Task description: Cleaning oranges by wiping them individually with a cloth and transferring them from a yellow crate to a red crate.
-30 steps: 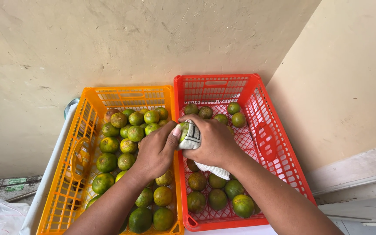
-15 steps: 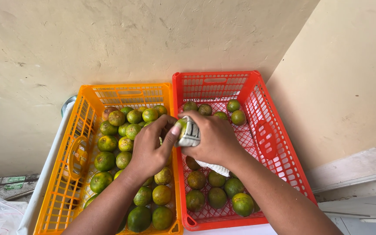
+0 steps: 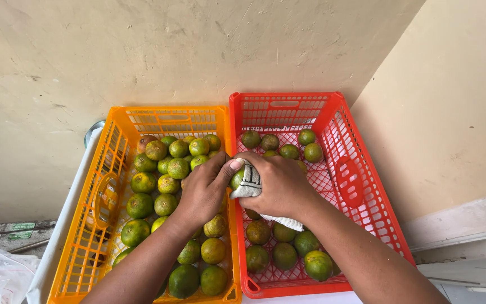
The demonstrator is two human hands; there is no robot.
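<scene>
Fruit: a round, glossy green citrus fruit (image 3: pixel 237 179) is sitting between both hands, above the divide where the two crates meet.
Cloth: a soft white cloth (image 3: pixel 252 183) is wrapping it.
Left hand (image 3: pixel 205 190): curling closed against the fruit.
Right hand (image 3: pixel 277 183): gripping cloth and fruit.
Crates: a latticed orange plastic crate (image 3: pixel 108 197) and a red crate (image 3: pixel 361 191) are holding green-yellow fruit.

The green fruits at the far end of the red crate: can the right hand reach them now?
Probably yes: the right hand sits above the red crate, nothing covers those fruits, though it grips a cloth.
</scene>
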